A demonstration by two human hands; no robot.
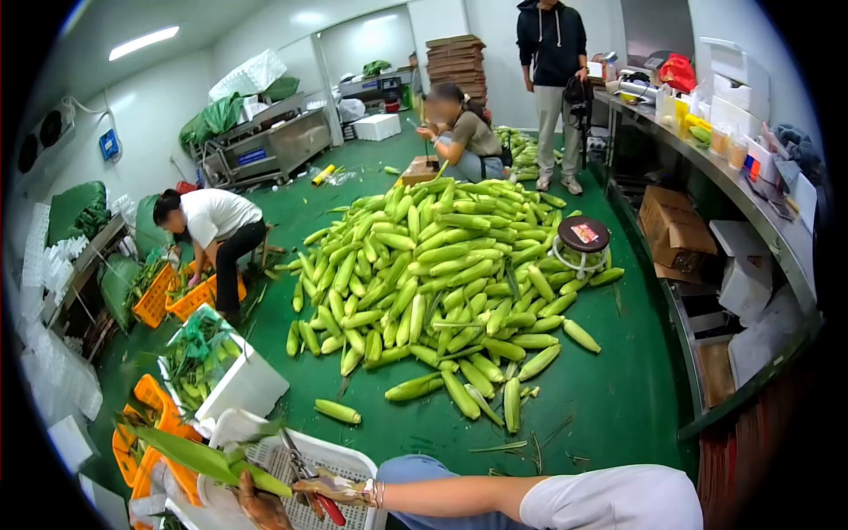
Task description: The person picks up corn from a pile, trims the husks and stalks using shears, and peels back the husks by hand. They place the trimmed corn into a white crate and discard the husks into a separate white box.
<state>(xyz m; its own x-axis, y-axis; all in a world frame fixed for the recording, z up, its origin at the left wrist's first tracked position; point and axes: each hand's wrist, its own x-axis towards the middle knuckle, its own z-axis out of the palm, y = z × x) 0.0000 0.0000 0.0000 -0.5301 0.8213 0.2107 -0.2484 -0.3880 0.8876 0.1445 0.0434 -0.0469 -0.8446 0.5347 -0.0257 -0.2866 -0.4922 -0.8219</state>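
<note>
An ear of corn in green husk [208,457] slants over a white plastic basket [353,464] at the bottom left. My left hand [262,505], low in the view, is wrapped round its lower end. Beside it my right hand [331,488], in a patterned glove with bracelets at the wrist, is closed on red-handled shears [329,508]. The blades point up and to the left, close to the corn. A large heap of husked corn [442,256] lies on the green floor ahead.
Orange crates [157,296] and a white foam box [252,380] stand at the left. A person in white [216,216] bends over the crates. Another crouches [473,132] behind the heap; a third stands [552,44]. A round stool [583,233] and a long bench [733,172] are at the right.
</note>
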